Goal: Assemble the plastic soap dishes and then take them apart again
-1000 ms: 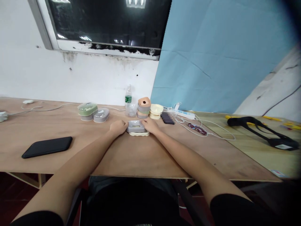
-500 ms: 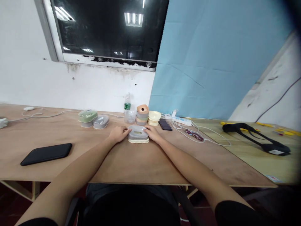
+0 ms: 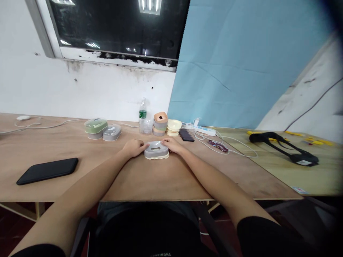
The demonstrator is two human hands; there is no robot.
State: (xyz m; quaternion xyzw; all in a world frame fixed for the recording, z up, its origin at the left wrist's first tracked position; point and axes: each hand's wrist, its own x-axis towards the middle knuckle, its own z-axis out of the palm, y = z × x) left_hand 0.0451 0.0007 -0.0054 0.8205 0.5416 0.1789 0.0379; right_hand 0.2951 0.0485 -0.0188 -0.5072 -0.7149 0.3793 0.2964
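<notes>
A grey oval plastic box shell (image 3: pixel 156 150) with a slot in its top lies on the table in front of me, over a cream wavy-edged piece (image 3: pixel 158 157) whose rim shows below. My left hand (image 3: pixel 134 147) holds the shell's left end, fingers curled, thumb against its side. At the other end, my right hand (image 3: pixel 171 144) grips the upper right edge, thumb on top. Behind it stand a stack of orange, grey and green shells (image 3: pixel 160 123) and a stack of cream pieces (image 3: pixel 173 126). Clear plastic parts (image 3: pixel 146 127) are beside them.
To the left sit a green-topped oval box (image 3: pixel 95 127) and a grey one (image 3: pixel 112 132). A black phone (image 3: pixel 48 170) lies front left. A bottle (image 3: pixel 143 109) stands by the wall. Cables, a power strip (image 3: pixel 205 131) and a black strap (image 3: pixel 284 148) are at right.
The grey shell sits lower over the cream piece, covering more of it. Both hands stay on the shell. The whole view has shifted slightly.
</notes>
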